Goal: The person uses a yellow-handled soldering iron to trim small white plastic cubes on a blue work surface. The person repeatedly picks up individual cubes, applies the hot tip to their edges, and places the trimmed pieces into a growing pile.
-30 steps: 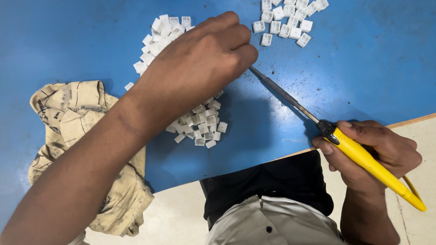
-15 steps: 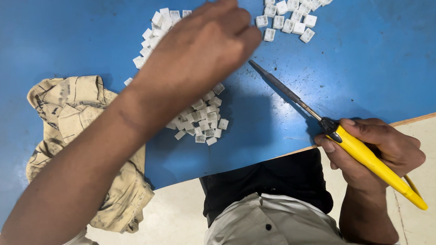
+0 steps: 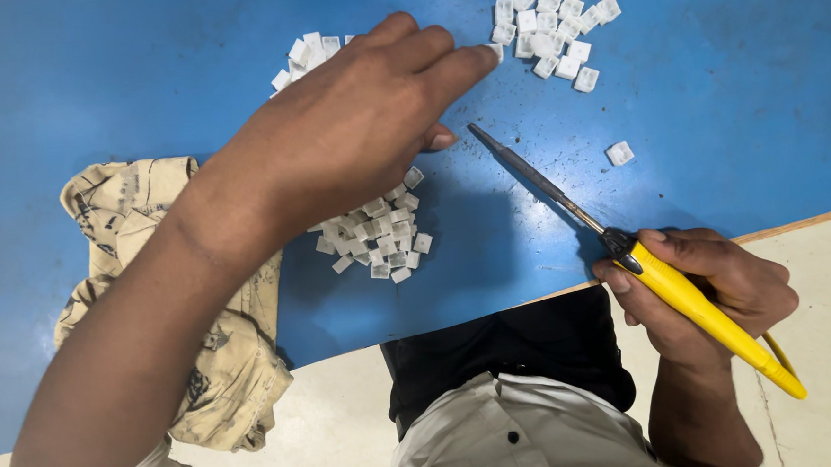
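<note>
My left hand [image 3: 362, 113] reaches over the blue table [image 3: 95, 80], fingers stretched toward a far heap of small white plastic pieces [image 3: 556, 22]; whether it holds one is hidden. Under my wrist lies a nearer pile of the same white pieces [image 3: 378, 240], and another heap [image 3: 307, 54] shows behind the hand. My right hand [image 3: 712, 289] grips a yellow-handled tool [image 3: 694, 309] with a long dark metal tip [image 3: 526, 176] that points up and left over the table. One single white piece [image 3: 620, 153] lies alone to the right of the tip.
A crumpled beige patterned cloth [image 3: 182, 303] lies on the table at the left, partly under my left forearm. The table's front edge [image 3: 794, 223] runs diagonally at the right, with pale floor beyond. My dark and light clothing shows below.
My left hand has moved right and farther away, its fingers opening out toward the far heap. A single white piece now lies alone right of the tool tip. The right hand has barely shifted.
</note>
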